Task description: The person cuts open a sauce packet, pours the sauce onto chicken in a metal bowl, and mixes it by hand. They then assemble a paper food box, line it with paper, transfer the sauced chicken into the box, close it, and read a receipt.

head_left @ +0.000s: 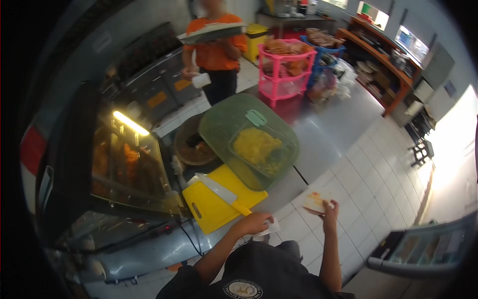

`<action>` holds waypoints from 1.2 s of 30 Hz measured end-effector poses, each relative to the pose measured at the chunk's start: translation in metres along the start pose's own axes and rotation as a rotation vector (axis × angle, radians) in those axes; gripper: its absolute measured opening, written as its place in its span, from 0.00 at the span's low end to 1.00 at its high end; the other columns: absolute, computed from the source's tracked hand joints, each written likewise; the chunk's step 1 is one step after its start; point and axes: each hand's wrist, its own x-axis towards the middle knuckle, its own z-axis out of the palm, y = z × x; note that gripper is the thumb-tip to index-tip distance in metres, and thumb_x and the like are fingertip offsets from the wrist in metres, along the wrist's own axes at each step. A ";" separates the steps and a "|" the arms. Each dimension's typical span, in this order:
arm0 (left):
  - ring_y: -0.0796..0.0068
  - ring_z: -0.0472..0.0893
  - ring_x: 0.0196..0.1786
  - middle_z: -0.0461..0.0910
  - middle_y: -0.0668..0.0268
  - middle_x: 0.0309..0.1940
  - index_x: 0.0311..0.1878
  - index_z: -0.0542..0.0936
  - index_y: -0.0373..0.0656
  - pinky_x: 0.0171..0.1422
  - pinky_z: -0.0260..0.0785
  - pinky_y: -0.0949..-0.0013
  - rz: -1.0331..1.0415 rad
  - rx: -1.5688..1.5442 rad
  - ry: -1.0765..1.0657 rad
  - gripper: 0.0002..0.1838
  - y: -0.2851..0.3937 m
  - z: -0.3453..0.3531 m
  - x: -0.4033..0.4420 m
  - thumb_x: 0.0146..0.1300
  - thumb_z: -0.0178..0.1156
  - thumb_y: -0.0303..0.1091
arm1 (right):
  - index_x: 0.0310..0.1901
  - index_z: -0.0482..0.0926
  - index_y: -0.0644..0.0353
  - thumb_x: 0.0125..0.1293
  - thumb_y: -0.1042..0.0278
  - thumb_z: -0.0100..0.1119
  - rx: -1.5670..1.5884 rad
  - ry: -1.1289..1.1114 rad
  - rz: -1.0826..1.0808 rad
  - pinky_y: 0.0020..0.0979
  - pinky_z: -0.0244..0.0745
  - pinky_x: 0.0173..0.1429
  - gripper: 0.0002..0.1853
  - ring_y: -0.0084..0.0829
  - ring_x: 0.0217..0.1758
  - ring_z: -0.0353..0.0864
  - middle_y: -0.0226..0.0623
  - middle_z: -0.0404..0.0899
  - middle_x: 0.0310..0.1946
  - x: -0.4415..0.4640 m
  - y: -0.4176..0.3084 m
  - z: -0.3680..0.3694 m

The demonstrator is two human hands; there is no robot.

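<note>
My right hand point(329, 215) pinches a flat, pale piece with orange-red stains point(315, 199), held out over the floor. It looks like card or paper, but blur hides its kind. My left hand point(257, 224) is closed on a small white sheet point(272, 227), which shows past the fingers. Just beyond it, the yellow handle of a broad-bladed knife point(219, 188) ends close to my knuckles; whether they touch I cannot tell. The knife lies across a yellow cutting board point(206, 208). Behind the board, a green translucent tub point(219, 117) contains yellow shredded food point(256, 146).
A lit glass display case point(129, 164) stands at left, beside a round brown board point(188, 144). Across the counter, a person in orange point(219, 62) carries a tray point(211, 33) and a white object. Pink point(284, 72) and blue baskets stand on the steel table point(328, 134). A freezer point(413, 249) is lower right.
</note>
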 end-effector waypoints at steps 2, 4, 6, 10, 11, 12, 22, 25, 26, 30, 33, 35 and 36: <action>0.53 0.82 0.59 0.82 0.51 0.57 0.57 0.77 0.42 0.62 0.72 0.59 0.004 0.039 0.095 0.17 0.003 -0.021 0.035 0.65 0.59 0.31 | 0.61 0.62 0.58 0.72 0.59 0.63 0.058 -0.076 -0.033 0.38 0.84 0.44 0.25 0.35 0.48 0.83 0.46 0.79 0.50 0.049 -0.050 0.030; 0.52 0.82 0.59 0.82 0.50 0.57 0.59 0.75 0.42 0.62 0.72 0.59 -0.025 -0.042 0.177 0.19 0.007 -0.034 0.056 0.65 0.60 0.31 | 0.63 0.62 0.58 0.73 0.60 0.62 0.049 -0.135 -0.075 0.37 0.84 0.45 0.25 0.34 0.50 0.82 0.47 0.78 0.52 0.111 -0.086 0.054; 0.51 0.81 0.60 0.82 0.50 0.57 0.62 0.72 0.43 0.63 0.72 0.58 -0.101 -0.133 0.277 0.22 0.011 -0.037 0.068 0.65 0.62 0.31 | 0.65 0.62 0.59 0.73 0.59 0.61 -0.007 -0.218 -0.150 0.39 0.83 0.45 0.26 0.35 0.51 0.82 0.48 0.77 0.53 0.174 -0.100 0.076; 0.48 0.81 0.59 0.83 0.51 0.55 0.61 0.72 0.43 0.62 0.73 0.57 -0.347 -0.230 0.610 0.21 0.009 0.008 0.077 0.66 0.63 0.32 | 0.61 0.69 0.61 0.72 0.62 0.61 -0.745 -0.227 -0.484 0.38 0.78 0.52 0.22 0.36 0.52 0.80 0.46 0.76 0.53 0.317 -0.068 0.071; 0.49 0.83 0.56 0.84 0.51 0.53 0.62 0.71 0.41 0.60 0.74 0.57 -0.260 -0.211 0.752 0.24 -0.010 0.031 0.078 0.65 0.64 0.34 | 0.60 0.71 0.61 0.71 0.63 0.61 -1.010 -0.143 -0.646 0.37 0.77 0.54 0.20 0.36 0.52 0.80 0.46 0.76 0.53 0.342 -0.057 0.079; 0.50 0.83 0.56 0.84 0.52 0.52 0.61 0.72 0.40 0.61 0.73 0.57 -0.325 -0.260 0.766 0.23 -0.006 0.039 0.073 0.64 0.64 0.34 | 0.58 0.72 0.62 0.71 0.64 0.61 -0.940 -0.082 -0.722 0.35 0.76 0.55 0.18 0.35 0.51 0.80 0.44 0.76 0.51 0.335 -0.070 0.097; 0.56 0.82 0.55 0.85 0.56 0.43 0.47 0.83 0.48 0.74 0.54 0.34 -0.793 0.018 0.894 0.12 0.071 0.097 0.031 0.63 0.58 0.36 | 0.58 0.71 0.63 0.68 0.66 0.65 -0.294 -1.270 -0.737 0.36 0.76 0.60 0.21 0.35 0.56 0.80 0.40 0.79 0.52 0.064 -0.165 0.409; 0.59 0.82 0.53 0.83 0.58 0.42 0.42 0.84 0.49 0.74 0.43 0.24 -0.804 0.119 0.930 0.09 0.051 0.099 0.007 0.64 0.55 0.37 | 0.48 0.74 0.63 0.66 0.66 0.66 -0.501 -1.199 -0.755 0.34 0.76 0.49 0.15 0.33 0.43 0.80 0.39 0.80 0.42 0.051 -0.152 0.457; 0.58 0.81 0.53 0.84 0.60 0.43 0.43 0.85 0.49 0.75 0.42 0.24 -0.826 0.176 0.870 0.11 0.040 0.095 -0.004 0.65 0.54 0.38 | 0.44 0.74 0.63 0.65 0.68 0.65 -0.474 -1.170 -0.837 0.36 0.75 0.45 0.12 0.34 0.37 0.78 0.41 0.79 0.35 0.052 -0.147 0.465; 0.57 0.80 0.52 0.80 0.60 0.42 0.37 0.84 0.47 0.75 0.45 0.26 -0.792 0.440 0.900 0.09 0.003 0.060 -0.047 0.63 0.55 0.35 | 0.33 0.71 0.64 0.65 0.72 0.62 -0.469 -1.004 -0.973 0.33 0.70 0.36 0.08 0.29 0.29 0.72 0.38 0.73 0.24 0.049 -0.141 0.450; 0.57 0.81 0.51 0.81 0.60 0.41 0.37 0.86 0.47 0.74 0.53 0.33 -0.644 0.567 0.973 0.10 -0.036 0.043 -0.076 0.61 0.55 0.34 | 0.31 0.68 0.61 0.65 0.75 0.57 -0.448 -1.028 -0.840 0.30 0.66 0.34 0.08 0.25 0.28 0.70 0.32 0.70 0.23 0.051 -0.134 0.420; 0.58 0.82 0.48 0.83 0.59 0.39 0.39 0.87 0.47 0.70 0.61 0.41 -0.523 0.480 0.915 0.11 -0.054 0.018 -0.092 0.60 0.56 0.34 | 0.32 0.65 0.59 0.65 0.76 0.53 -0.358 -1.120 -0.724 0.28 0.66 0.31 0.07 0.23 0.29 0.71 0.31 0.70 0.25 0.019 -0.140 0.379; 0.58 0.83 0.47 0.83 0.59 0.38 0.40 0.87 0.47 0.67 0.65 0.46 -0.450 0.366 0.850 0.12 -0.058 0.006 -0.099 0.60 0.56 0.33 | 0.36 0.68 0.59 0.65 0.75 0.51 -0.452 -1.213 -0.505 0.26 0.66 0.30 0.02 0.22 0.29 0.73 0.31 0.71 0.25 0.002 -0.143 0.356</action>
